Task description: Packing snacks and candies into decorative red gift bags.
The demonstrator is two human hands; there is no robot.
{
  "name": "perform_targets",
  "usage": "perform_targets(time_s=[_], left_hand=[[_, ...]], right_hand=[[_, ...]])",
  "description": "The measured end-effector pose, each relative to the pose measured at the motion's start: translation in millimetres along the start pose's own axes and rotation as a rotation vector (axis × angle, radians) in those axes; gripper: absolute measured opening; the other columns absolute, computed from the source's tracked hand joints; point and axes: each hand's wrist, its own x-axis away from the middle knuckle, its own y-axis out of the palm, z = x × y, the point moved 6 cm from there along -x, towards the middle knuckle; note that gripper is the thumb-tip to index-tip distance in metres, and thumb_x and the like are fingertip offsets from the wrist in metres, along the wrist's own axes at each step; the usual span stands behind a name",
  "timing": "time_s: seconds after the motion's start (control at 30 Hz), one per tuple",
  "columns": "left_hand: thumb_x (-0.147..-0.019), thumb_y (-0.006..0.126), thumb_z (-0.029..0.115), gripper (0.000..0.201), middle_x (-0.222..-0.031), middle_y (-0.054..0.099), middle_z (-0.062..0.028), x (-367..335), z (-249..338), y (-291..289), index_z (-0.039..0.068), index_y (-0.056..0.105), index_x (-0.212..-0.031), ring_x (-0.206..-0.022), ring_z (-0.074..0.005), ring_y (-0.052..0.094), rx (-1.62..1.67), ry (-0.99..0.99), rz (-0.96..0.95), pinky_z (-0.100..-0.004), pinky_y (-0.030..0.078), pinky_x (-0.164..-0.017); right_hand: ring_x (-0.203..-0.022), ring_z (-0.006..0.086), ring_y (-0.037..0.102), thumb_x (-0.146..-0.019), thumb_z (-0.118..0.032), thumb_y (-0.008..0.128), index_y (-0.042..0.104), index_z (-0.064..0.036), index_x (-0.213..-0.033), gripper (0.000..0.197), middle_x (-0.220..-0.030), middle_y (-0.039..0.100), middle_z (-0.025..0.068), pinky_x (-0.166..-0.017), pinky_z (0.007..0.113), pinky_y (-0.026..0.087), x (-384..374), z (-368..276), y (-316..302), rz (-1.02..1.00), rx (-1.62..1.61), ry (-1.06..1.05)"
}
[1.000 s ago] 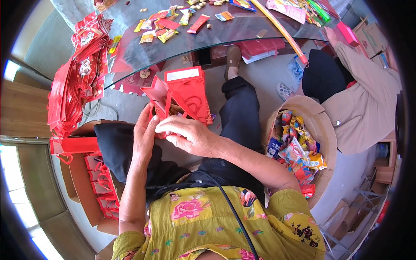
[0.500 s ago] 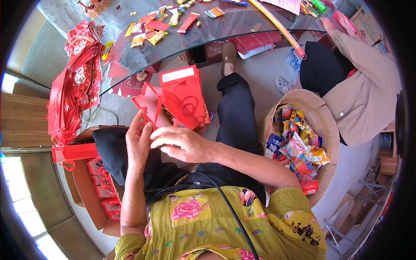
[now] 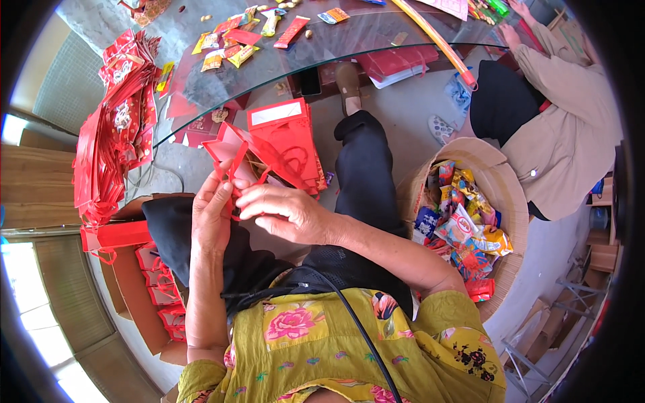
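Observation:
A red paper gift bag (image 3: 265, 161) leans in front of my knees, its pale inside showing at the open top. My left hand (image 3: 213, 211) pinches the bag's red ribbon (image 3: 236, 168) between thumb and fingers. Close beside it, my right hand (image 3: 285, 209) is bent with its fingertips on the same ribbon, near a loop. Part of the ribbon is hidden by the fingers. Behind the bag lies a stack of flat red bags (image 3: 289, 131) with a white panel on top.
On my right stands a round cardboard container (image 3: 500, 181) of packaged snacks (image 3: 463, 228). To my left are a box (image 3: 127, 289) of red bags and a pile of red bags (image 3: 114, 134). A glass table (image 3: 322, 47) holds wrapped sweets. A co-worker (image 3: 571, 127) sits at right.
My hands have drawn slightly nearer to me, and the ribbon now bends into a loop between them. The bag has tipped a little. The co-worker's hands have shifted.

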Motion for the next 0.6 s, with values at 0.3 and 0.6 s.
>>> perform_targets(time_s=[0.3, 0.6], left_hand=[[-0.095, 0.059, 0.012, 0.048, -0.088, 0.061, -0.0042, -5, 21, 11, 0.001, 0.044, -0.139, -0.081, -0.0140, 0.059, 0.167, 0.067, -0.030, -0.0278, 0.049, -0.077], [-0.092, 0.063, 0.021, 0.055, -0.086, 0.056, -0.0064, 22, 96, 39, -0.005, 0.043, -0.136, -0.073, -0.0153, 0.054, -0.034, 0.341, -0.092, -0.0268, 0.044, -0.072]], right_hand=[[-0.085, 0.0145, 0.065, -0.098, -0.009, 0.049, 0.062, -0.0017, -0.106, 0.017, -0.095, 0.067, 0.0088, -0.073, 0.026, 0.050, 15, 43, -74, 0.644, -0.379, 0.186], [-0.075, 0.0117, 0.064, -0.100, -0.012, 0.046, 0.062, -0.0038, -0.108, 0.019, -0.090, 0.067, 0.0064, -0.068, 0.023, 0.048, 30, 92, -96, 0.683, -0.465, 0.433]])
